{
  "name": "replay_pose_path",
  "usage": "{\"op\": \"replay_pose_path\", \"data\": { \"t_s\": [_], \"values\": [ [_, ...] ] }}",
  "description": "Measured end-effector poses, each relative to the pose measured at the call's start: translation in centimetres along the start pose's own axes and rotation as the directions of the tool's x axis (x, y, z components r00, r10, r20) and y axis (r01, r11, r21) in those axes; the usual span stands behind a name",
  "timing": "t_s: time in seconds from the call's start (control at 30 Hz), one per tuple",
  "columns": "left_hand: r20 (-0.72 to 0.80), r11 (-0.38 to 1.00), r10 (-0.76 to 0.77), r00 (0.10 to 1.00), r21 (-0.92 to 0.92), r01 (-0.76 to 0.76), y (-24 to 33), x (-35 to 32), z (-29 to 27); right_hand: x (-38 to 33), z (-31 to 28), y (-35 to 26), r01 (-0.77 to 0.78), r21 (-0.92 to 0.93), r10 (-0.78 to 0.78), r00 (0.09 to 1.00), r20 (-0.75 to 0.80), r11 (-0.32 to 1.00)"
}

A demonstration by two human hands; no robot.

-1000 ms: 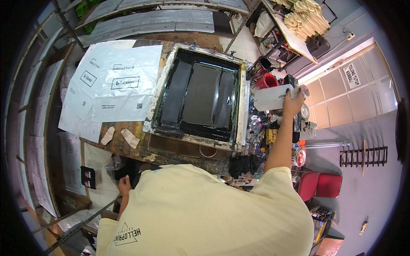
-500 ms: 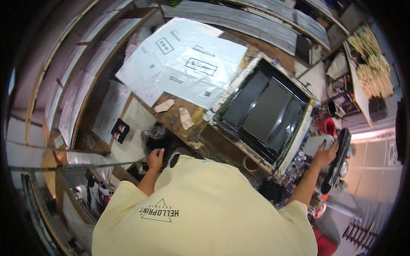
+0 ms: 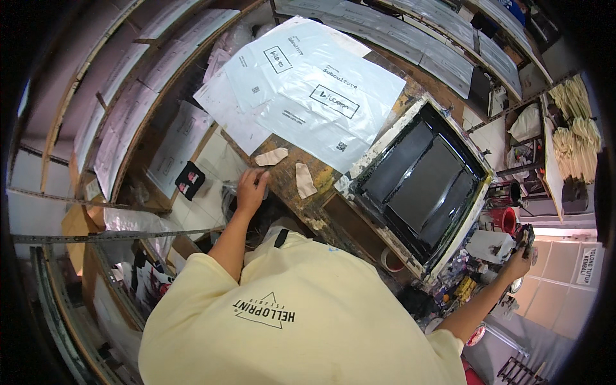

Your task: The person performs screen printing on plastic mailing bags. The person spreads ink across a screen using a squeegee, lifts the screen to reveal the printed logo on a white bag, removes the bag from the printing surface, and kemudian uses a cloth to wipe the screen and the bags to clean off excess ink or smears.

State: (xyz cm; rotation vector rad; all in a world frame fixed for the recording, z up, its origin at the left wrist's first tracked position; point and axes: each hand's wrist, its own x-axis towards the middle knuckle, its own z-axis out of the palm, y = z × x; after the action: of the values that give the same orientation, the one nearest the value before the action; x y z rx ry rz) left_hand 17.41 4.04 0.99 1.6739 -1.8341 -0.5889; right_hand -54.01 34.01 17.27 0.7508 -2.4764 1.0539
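Observation:
My right hand (image 3: 517,264) is out at the far right, its fingers closed on an ink-blackened squeegee (image 3: 525,236), which shows mostly end-on. Beside it stand a smudged white plastic jug (image 3: 489,246) and a red container (image 3: 502,219). At the left edge of the wooden worktable, my left hand (image 3: 251,191) hangs with bent, parted fingers and nothing in them. Two torn beige scraps (image 3: 271,156) lie near it on the table. Right of the middle, a screen-printing frame (image 3: 420,280) is tilted to my view, its mesh (image 3: 417,183) coated with wet black ink.
White printed plastic sheets (image 3: 301,83) cover the far part of the worktable (image 3: 298,208). Wooden racks holding similar sheets (image 3: 122,141) run along the left and back. A black cloth piece (image 3: 190,180) lies on the left. Bundles of pale strips (image 3: 573,138) sit at the far right.
My left hand has lifted forward toward the table edge and its fingers have parted. My right hand has moved outward and down, now closed round the squeegee, which has turned. The view has shifted.

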Motion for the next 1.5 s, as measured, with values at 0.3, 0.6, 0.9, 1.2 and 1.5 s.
{"op": "replay_pose_path", "data": {
  "t_s": [0.3, 0.6, 0.9, 1.2, 1.5],
  "values": [
    [0.434, 0.819, 0.178, 0.883, 0.432, -0.377, -2.7, 14.4, 4.4, -17.4, 15.2, -29.8, -0.402, 0.442, -0.069, 0.672, 0.737, 0.802],
    [0.496, 0.765, 0.335, 0.801, 0.353, -0.538, -4.0, 14.7, 6.6, -32.1, 38.4, -43.2, -0.203, 0.481, -0.328, 0.510, 0.796, 0.853],
    [0.597, 0.744, 0.538, 0.596, -0.002, -0.669, -4.8, 16.6, 3.4, -36.2, 44.2, -48.3, 0.459, 0.518, -0.685, 0.578, 0.443, 0.722],
    [0.388, 0.740, 0.633, 0.670, -0.046, -0.671, -7.8, 25.1, 2.2, -36.3, 45.0, -46.8, 0.621, 0.482, -0.779, 0.398, 0.485, 0.618],
    [0.630, 0.590, 0.537, 0.561, 0.194, -0.783, -8.7, 26.8, 5.1, -34.7, 40.8, -44.6, 0.635, 0.445, -0.748, 0.347, 0.566, 0.632]
  ]
}}
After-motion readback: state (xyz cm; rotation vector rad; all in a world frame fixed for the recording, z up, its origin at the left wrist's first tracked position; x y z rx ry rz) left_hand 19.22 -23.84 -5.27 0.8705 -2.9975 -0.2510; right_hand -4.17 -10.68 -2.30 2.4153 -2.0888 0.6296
